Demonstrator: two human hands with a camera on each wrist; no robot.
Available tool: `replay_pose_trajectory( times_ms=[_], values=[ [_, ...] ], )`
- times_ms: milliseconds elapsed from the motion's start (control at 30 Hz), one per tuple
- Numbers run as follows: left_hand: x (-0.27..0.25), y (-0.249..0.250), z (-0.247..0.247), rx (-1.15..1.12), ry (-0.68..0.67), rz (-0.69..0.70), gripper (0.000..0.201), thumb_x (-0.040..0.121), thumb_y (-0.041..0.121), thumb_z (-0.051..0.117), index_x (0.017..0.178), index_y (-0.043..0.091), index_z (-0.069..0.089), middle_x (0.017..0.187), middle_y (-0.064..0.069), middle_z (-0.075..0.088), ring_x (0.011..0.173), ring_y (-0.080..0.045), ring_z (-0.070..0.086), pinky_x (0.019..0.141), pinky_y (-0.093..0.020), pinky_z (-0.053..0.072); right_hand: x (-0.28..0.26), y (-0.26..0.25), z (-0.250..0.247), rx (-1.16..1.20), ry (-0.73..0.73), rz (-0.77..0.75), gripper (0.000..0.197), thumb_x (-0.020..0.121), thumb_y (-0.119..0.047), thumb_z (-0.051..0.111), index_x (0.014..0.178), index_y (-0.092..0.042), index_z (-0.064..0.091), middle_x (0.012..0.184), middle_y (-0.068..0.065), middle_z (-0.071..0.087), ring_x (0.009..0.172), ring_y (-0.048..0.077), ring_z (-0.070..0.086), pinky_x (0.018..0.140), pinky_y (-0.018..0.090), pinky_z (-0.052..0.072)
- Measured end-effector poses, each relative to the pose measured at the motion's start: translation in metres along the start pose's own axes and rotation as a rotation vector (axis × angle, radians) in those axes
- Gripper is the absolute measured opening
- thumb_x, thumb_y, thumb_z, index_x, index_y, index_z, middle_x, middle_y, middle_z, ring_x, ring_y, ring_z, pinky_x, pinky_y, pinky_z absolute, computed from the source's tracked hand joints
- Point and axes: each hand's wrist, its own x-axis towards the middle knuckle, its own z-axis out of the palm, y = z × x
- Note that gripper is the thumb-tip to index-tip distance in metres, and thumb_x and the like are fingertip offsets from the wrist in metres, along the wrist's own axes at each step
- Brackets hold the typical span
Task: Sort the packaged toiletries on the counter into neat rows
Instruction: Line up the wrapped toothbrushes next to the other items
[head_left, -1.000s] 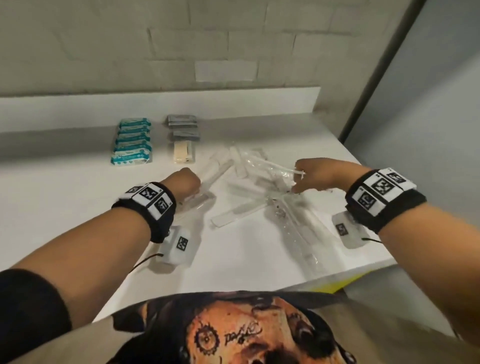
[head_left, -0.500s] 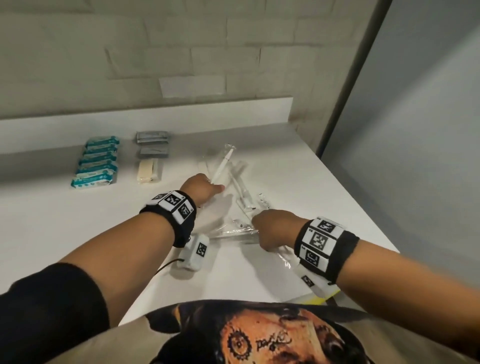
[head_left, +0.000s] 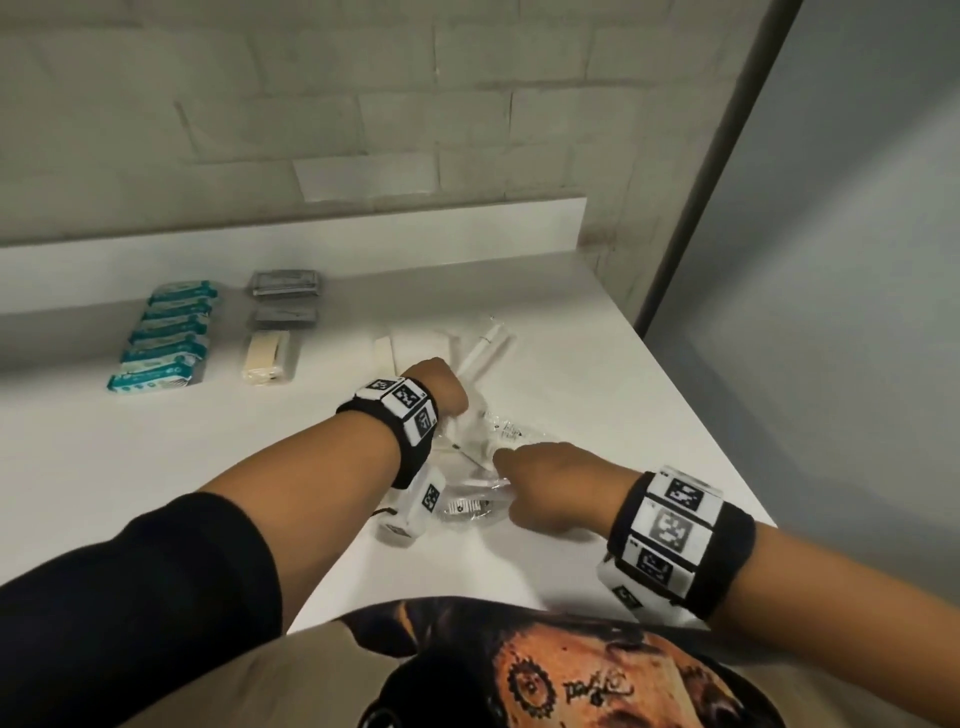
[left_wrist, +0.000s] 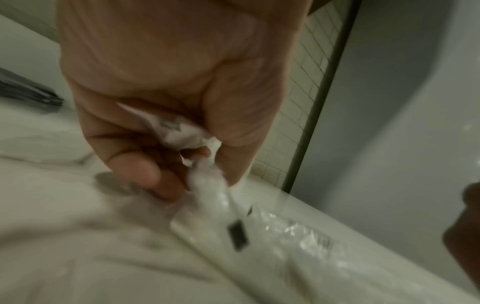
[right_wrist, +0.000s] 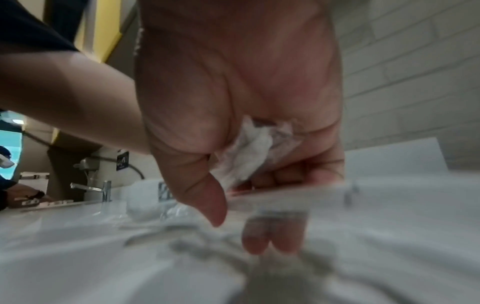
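Note:
A heap of clear-wrapped toothbrush packets (head_left: 488, 431) lies on the white counter (head_left: 156, 457). My left hand (head_left: 441, 387) grips the crumpled ends of clear packets (left_wrist: 182, 131); a white toothbrush (head_left: 480, 351) sticks out beyond its knuckles. My right hand (head_left: 545, 488) is curled round more clear wrapping (right_wrist: 249, 156) at the near side of the heap, its fingers (right_wrist: 270, 236) showing through the plastic. A row of teal packets (head_left: 166, 332), two grey packets (head_left: 283, 299) and a cream packet (head_left: 265, 356) lie in columns at the back left.
A tiled wall and a white upstand (head_left: 311, 234) run behind the counter. The counter's right edge (head_left: 701, 426) drops off beside a grey wall. In the right wrist view a tap (right_wrist: 101, 189) and another person's hand (right_wrist: 23, 195) show far off to the left.
My right hand has come in from the right to the near side of the heap and gathered the packets. The left hand has lifted its toothbrush packets slightly away. My head has turned right.

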Motion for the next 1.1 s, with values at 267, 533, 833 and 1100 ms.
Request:
replay_pose_trajectory(
  times_ms=[267, 533, 833, 1100],
  values=[
    [0.027, -0.05, -0.037, -0.271, 0.254, -0.013, 0.03, 0.084, 0.014, 0.057, 0.109, 0.005, 0.044, 0.109, -0.012, 0.06, 0.094, -0.028, 0.06, 0.074, -0.031, 0.046, 0.036, 0.06, -0.02, 0.02, 0.052, 0.224, 0.044, 0.083, -0.037, 0.064, 0.118, -0.015, 0.048, 0.112, 0.004, 0.057, 0.097, 0.024, 0.058, 0.071, 0.03, 0.042],
    [0.006, -0.057, -0.01, -0.129, 0.199, 0.153, 0.02, 0.085, 0.015, 0.055, 0.092, 0.016, 0.037, 0.093, -0.006, 0.051, 0.08, -0.023, 0.049, 0.067, -0.027, 0.033, 0.082, 0.104, -0.055, 0.068, -0.007, 0.329, 0.019, 0.083, -0.016, 0.051, 0.102, -0.014, 0.053, 0.097, 0.003, 0.056, 0.085, 0.021, 0.052, 0.07, 0.027, 0.041],
    [-0.025, -0.042, -0.003, -0.488, 0.057, 0.166, 0.028, 0.082, 0.031, 0.064, 0.075, 0.027, 0.038, 0.072, 0.005, 0.049, 0.06, -0.011, 0.045, 0.054, -0.026, 0.038, 0.197, 0.088, -0.103, 0.542, 0.216, 0.243, 0.053, 0.08, -0.024, 0.072, 0.123, -0.004, 0.048, 0.12, 0.013, 0.06, 0.098, 0.027, 0.059, 0.078, 0.03, 0.045],
    [0.062, -0.091, -0.063, -0.451, 0.131, -0.087, 0.057, 0.081, 0.036, 0.072, 0.123, 0.015, 0.039, 0.085, 0.006, 0.061, 0.07, -0.007, 0.059, 0.06, -0.021, 0.044, 0.22, 0.083, -0.106, 0.293, 0.486, 0.208, 0.044, 0.086, -0.035, 0.06, 0.127, -0.022, 0.053, 0.12, 0.011, 0.052, 0.112, 0.032, 0.053, 0.094, 0.041, 0.047]
  ],
)
